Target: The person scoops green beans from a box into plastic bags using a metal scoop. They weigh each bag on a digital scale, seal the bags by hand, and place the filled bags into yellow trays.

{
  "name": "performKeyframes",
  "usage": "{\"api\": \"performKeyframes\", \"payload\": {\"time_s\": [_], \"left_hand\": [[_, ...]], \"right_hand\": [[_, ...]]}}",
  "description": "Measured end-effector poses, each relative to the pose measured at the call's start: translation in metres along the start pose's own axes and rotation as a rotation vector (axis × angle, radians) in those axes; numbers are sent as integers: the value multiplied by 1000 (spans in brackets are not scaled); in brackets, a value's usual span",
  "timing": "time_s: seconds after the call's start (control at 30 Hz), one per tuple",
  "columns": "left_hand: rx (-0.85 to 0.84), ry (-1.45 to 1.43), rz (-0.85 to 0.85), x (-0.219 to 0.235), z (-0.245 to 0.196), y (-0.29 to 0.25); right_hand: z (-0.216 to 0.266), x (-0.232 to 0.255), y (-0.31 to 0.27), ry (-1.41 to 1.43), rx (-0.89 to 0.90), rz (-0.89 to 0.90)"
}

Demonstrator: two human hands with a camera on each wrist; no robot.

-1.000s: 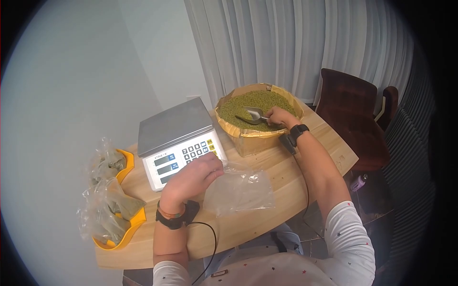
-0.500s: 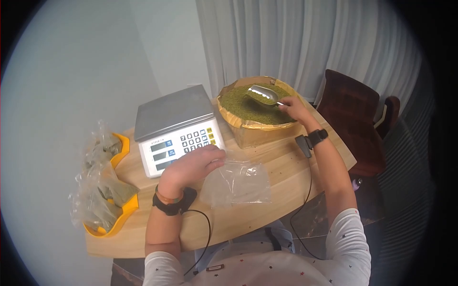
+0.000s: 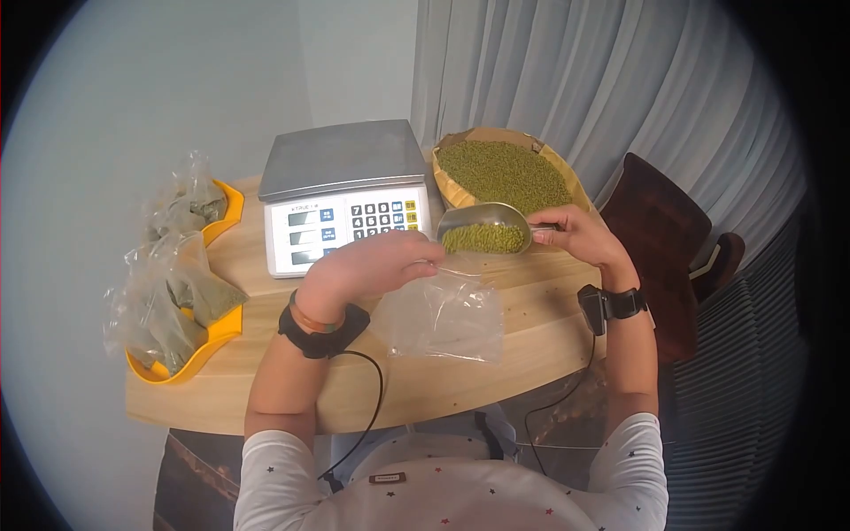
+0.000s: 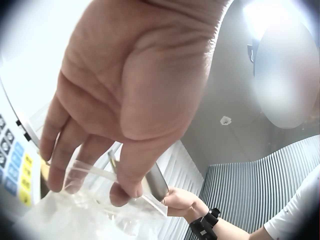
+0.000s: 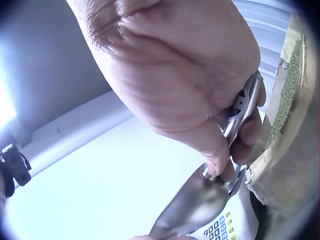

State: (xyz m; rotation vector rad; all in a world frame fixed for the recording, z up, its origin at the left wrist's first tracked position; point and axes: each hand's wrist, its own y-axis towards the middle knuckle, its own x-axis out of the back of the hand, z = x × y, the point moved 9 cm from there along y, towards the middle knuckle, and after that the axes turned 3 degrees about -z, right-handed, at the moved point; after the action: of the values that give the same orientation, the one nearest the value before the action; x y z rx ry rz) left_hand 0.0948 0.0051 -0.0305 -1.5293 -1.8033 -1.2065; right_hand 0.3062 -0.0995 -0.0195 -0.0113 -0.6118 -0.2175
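My left hand [image 3: 376, 261] grips the mouth of a clear plastic bag [image 3: 447, 319] in front of the scale. In the left wrist view, thumb and fingers stand apart at the rim of the bag [image 4: 90, 215], spreading its mouth. With my right hand [image 3: 580, 237] I hold a metal scoop [image 3: 496, 211] by its handle; it carries a heap of mung beans [image 3: 482, 239]. The scoop's lip is right by the left fingertips, above the bag's mouth. Its shiny underside shows in the right wrist view, where the right fingers wrap the handle [image 5: 231, 134].
A digital scale [image 3: 345, 159] stands behind the left hand. A paper-lined carton [image 3: 453, 190] of mung beans is at the back right. Filled clear bags [image 3: 190, 283] sit in yellow holders [image 3: 208, 350] at the left. A brown chair [image 3: 655, 239] stands beyond the table's right edge.
My right hand has lifted the scoop out of the beans in the carton and brought it, loaded, toward me and left to the bag. The left hand keeps its hold on the bag.
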Motion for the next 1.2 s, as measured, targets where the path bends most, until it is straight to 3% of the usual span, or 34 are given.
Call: {"api": "performKeyframes", "payload": {"time_s": [0.27,0.33,0.43,0.67,0.77,0.83,0.93,1.03,1.07,1.13,1.2], "left_hand": [[70,26,70,0,2,0],[73,41,77,-1,2,1],[112,24,119,-3,1,2],[102,-29,47,4,1,-3],[122,6,58,8,5,-4],[144,19,89,7,8,-4],[150,35,95,6,9,-4],[130,22,66,7,8,-5],[141,10,60,7,9,-6],[183,10,73,8,10,-6],[177,15,76,7,10,-5]], "right_hand": [[56,-17,-9,-494,122,-12],[85,-28,-17,-819,303,-78],[104,-36,-25,-908,360,-177],[111,-22,-23,-916,372,-184],[78,15,-7,-698,219,-193],[49,50,5,-600,89,-371],[-10,74,37,-670,11,-489],[-75,82,70,-733,-91,-529],[-78,80,77,-734,-82,-535],[-95,70,88,-782,-256,-483],[-98,57,99,-788,-270,-459]]}}
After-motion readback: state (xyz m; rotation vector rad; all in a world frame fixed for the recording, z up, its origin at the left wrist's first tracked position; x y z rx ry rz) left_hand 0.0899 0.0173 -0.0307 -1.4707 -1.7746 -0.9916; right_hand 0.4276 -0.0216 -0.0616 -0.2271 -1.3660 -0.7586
